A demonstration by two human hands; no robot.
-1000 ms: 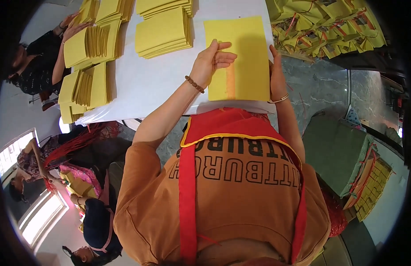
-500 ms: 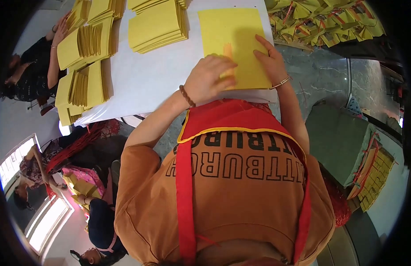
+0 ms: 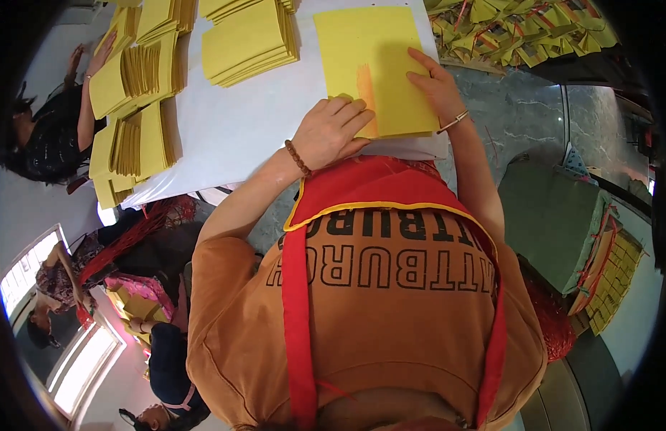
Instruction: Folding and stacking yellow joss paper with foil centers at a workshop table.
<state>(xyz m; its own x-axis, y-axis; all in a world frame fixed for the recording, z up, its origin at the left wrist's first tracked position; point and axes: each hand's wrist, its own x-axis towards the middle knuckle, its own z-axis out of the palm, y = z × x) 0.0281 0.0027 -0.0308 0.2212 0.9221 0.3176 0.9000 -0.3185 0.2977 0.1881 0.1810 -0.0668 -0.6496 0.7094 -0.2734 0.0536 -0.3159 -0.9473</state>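
In front of me on the white-covered table lies a yellow paper sheet (image 3: 394, 79), perhaps several together, with an upright orange streak near its left side. My left hand (image 3: 335, 128), with a brown beaded bracelet, is closed at the sheet's lower left edge. Its fingers curl over the paper, and their tips are partly hidden. At the right edge lies my right hand (image 3: 437, 90), wearing a thin bangle. Its thumb and forefinger are stretched out apart on the paper; the other fingers are hard to see.
Stacks of folded yellow paper (image 3: 250, 43) stand left on the white table (image 3: 243, 115). A person in black (image 3: 56, 122) reaches to the far-left piles. Yellow paper bundles with red strips (image 3: 519, 36) lie at upper right. Below right is a green-covered block (image 3: 552, 223). Other people sit lower left.
My left hand has moved from over the orange streak to the sheet's left edge and closed there. My right hand stays at the right edge.
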